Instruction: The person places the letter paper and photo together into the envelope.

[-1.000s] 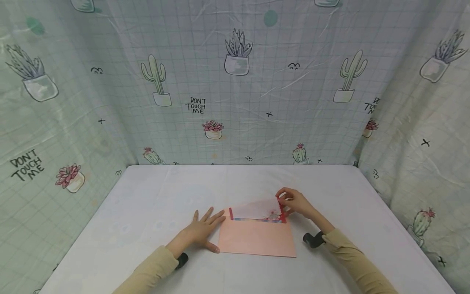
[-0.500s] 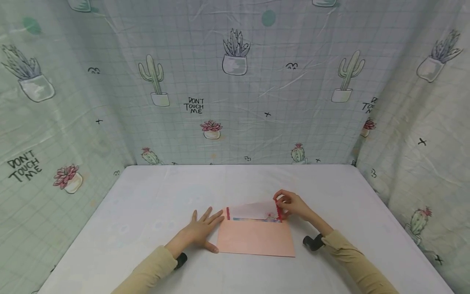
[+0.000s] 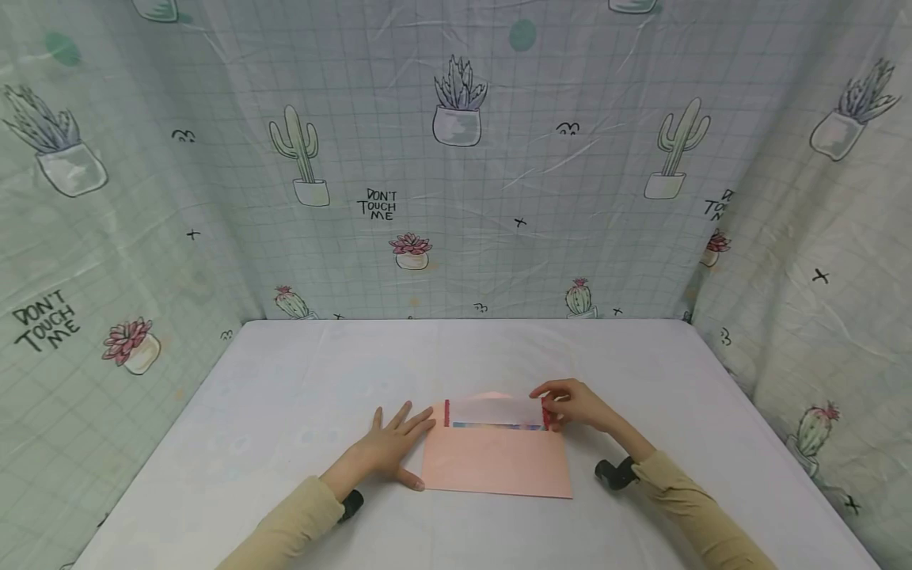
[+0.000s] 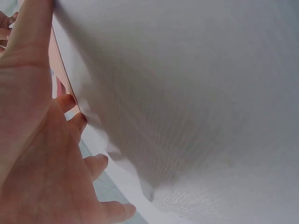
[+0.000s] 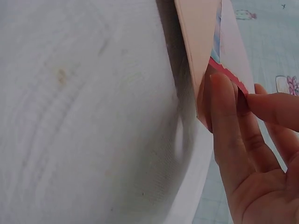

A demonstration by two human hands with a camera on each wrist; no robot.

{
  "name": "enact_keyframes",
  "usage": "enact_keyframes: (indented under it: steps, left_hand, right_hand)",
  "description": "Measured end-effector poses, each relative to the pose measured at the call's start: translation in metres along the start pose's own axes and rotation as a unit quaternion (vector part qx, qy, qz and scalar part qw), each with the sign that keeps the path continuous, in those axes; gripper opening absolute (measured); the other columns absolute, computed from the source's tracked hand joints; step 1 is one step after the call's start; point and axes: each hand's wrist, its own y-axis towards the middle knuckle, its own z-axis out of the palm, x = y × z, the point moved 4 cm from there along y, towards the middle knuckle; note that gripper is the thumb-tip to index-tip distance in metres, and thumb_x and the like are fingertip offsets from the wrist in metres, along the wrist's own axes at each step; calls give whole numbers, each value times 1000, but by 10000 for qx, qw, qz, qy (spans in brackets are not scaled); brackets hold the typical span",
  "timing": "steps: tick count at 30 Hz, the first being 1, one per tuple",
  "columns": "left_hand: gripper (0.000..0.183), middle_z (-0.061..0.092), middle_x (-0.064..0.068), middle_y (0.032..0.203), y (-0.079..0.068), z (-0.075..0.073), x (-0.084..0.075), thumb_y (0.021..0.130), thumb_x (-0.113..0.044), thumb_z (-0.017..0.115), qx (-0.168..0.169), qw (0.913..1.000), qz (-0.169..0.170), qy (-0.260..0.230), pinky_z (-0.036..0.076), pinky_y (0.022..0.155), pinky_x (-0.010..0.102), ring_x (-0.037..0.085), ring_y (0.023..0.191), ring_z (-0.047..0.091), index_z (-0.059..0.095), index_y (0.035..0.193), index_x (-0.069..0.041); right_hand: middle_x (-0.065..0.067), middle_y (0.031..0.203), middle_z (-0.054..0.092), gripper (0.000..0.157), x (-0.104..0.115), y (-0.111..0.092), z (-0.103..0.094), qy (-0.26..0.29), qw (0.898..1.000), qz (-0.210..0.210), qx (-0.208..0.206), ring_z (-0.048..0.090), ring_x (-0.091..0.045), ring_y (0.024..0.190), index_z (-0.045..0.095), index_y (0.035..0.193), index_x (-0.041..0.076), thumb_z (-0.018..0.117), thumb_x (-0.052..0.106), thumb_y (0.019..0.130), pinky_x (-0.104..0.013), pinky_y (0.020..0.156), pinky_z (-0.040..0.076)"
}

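A peach-coloured envelope [image 3: 496,463] lies on the white table with its opening toward the back. Out of that opening shows the upper part of a card [image 3: 495,411], pale with red side edges and a blue strip. My left hand [image 3: 390,448] is spread with fingers straight, its fingertips and thumb at the envelope's left edge. At the right, my right hand [image 3: 573,402] pinches the card's red edge near its corner. The right wrist view shows the thumb on the card [image 5: 229,73] and a finger beside the envelope's [image 5: 196,37] corner. The card's lower part is hidden inside.
The envelope's rounded flap [image 3: 492,394] shows behind the card. Dark wrist-worn devices sit under both forearms, one near the right sleeve [image 3: 614,473]. A cactus-printed curtain [image 3: 456,198] stands along the table's back and sides.
The card has gone deeper into the envelope and levelled out, and its flower print is now out of sight. My right hand has come down slightly with it; the left hand has stayed put.
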Motion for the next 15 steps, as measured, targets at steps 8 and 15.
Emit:
enact_keyframes:
  steps: [8,15]
  left_hand:
    - [98,18,5,150,-1,1,-1,63,-54,69,23,10000,-29,22,9,98,71,38,137,11,26,139,-11]
    - [97,20,6,149,-1,-2,-3,63,-54,69,-24,10000,15,89,11,97,72,39,136,13,28,138,-10]
  right_hand:
    - [-18,76,62,25,-2,-2,0,-111,9996,68,256,61,-18,60,57,111,-5,51,3,88,-33,56,55]
    - [-17,74,62,25,-6,-2,3,-176,9990,172,385,59,-18,62,57,110,-5,51,2,87,-31,57,55]
